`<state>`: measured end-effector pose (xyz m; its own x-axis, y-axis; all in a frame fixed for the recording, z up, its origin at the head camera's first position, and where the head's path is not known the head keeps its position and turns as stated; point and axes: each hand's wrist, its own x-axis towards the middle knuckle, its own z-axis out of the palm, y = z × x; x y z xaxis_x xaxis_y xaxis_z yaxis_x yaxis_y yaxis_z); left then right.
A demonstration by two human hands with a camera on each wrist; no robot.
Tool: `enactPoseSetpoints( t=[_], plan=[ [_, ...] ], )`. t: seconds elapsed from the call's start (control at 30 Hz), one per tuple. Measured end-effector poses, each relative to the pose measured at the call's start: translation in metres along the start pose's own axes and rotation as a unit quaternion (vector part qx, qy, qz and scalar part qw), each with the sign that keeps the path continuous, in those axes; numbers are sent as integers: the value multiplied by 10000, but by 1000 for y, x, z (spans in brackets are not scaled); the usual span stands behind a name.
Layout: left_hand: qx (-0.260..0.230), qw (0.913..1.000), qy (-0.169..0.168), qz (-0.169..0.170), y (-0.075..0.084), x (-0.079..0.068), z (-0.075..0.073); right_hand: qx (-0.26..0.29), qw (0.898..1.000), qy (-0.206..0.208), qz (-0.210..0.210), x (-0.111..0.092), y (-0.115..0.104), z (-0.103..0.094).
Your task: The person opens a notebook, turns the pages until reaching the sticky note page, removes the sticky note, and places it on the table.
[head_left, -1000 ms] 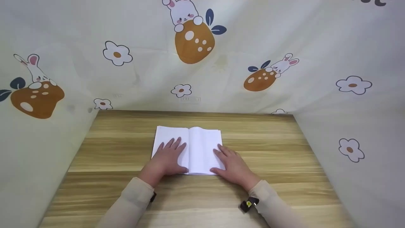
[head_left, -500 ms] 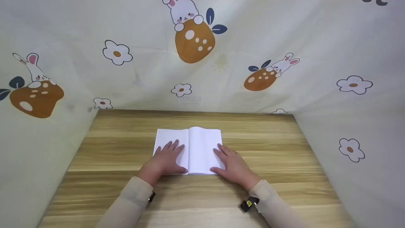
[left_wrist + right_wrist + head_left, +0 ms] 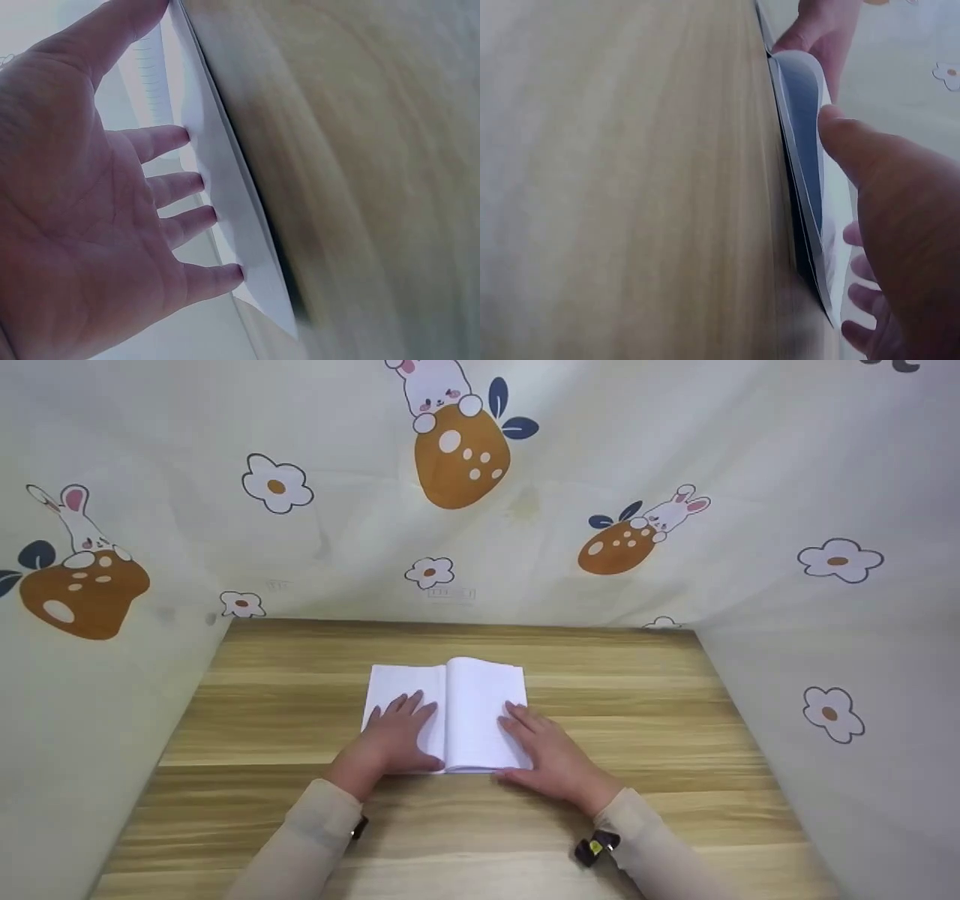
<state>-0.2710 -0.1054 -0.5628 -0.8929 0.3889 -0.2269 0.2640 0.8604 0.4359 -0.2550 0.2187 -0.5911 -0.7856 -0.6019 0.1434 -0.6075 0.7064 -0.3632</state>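
Note:
A notebook (image 3: 484, 712) with white ruled pages lies spread on the wooden table. My left hand (image 3: 386, 739) rests on its left page, fingers spread and fairly straight, thumb near the spine. In the left wrist view, the fingertips of the left hand (image 3: 97, 202) press on the paper. On the right page's outer side, my right hand (image 3: 551, 754) touches the paper with extended fingers, its thumb at the lower edge. The right wrist view shows the page (image 3: 802, 97) arched up near the spine with a gap beneath, and the right thumb (image 3: 844, 139) against its edge.
The wooden table (image 3: 645, 697) extends around the notebook. A pale cloth (image 3: 525, 585) printed with rabbits and flowers stands along the back and both sides. A black device (image 3: 596, 847) is strapped at the right wrist.
My right hand has slid slightly left, and the right page now bulges higher beside the spine. My left hand drew back a little toward the front earlier, then stayed put.

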Motion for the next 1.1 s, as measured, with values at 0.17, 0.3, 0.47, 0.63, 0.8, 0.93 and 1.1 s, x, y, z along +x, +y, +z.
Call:
enactPoseSetpoints(
  t=[0.17, 0.3, 0.47, 0.63, 0.8, 0.93, 1.1],
  plan=[
    [13, 10000, 7, -15, -1, 1, 0, -283, 9980, -26, -556, -1, -5, 1],
    [20, 10000, -12, -31, -1, 2, 1, -450, 9956, -14, -822, -1, -5, 3],
    [87, 10000, -10, -42, -2, 3, 3, -486, 9945, -20, -927, -2, -5, 1],
    [96, 9999, -30, -43, -2, 3, 4, -499, 9945, -81, -920, -3, -6, 0],
    [63, 10000, -26, -38, -1, 2, 2, -554, 9937, -33, -974, -4, -6, 0],
    [60, 10000, -3, 5, -2, 2, 2, -598, 9927, -34, -1046, -4, -5, 0],
    [28, 10000, 50, 74, -3, 2, 3, -577, 9922, -59, -1103, -5, -4, -3]
  ],
)
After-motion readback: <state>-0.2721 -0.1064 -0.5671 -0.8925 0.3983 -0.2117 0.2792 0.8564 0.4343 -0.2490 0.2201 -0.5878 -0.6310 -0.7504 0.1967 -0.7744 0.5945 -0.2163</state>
